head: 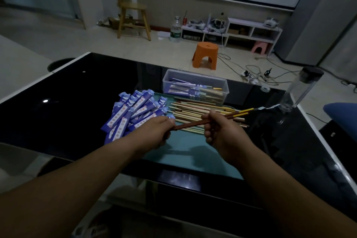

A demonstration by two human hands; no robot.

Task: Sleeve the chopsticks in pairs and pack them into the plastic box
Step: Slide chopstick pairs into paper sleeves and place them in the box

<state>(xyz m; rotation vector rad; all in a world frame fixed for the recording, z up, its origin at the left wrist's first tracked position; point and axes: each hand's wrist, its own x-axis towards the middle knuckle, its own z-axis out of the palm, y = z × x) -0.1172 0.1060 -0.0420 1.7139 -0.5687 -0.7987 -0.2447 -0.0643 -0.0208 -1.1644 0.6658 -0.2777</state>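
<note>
Two dark red-brown chopsticks (195,122) were held as a pair between my hands, just above the teal mat (193,152) on the black tabletop (67,106). My right hand (220,131) was clamped around their middle, fingers curled under and thumb on top; the gold-banded ends stuck out to the far right. My left hand (154,131) was closed on the near-left tips, pinching them together. Whether it also held a sleeve I could not tell; a scrap of purple showed at its fingertips.

Loose chopsticks (202,111) lay in a pile on the mat just beyond my hands. The purple paper sleeves (133,114) were heaped to the left, touching the mat's edge. The clear plastic box (195,87) stood at the far side, already holding several sleeved pairs.

Handling notes, by judgement: the sticks looked light, stiff and smooth, likely to roll or slip against each other if gripped at one point only. Mid-length grip with the right hand seemed sound, tips kept level with the left. Sleeves appeared thin and easily creased or torn at the mouth; best held near the open end, lightly, while the tips entered together.
</note>
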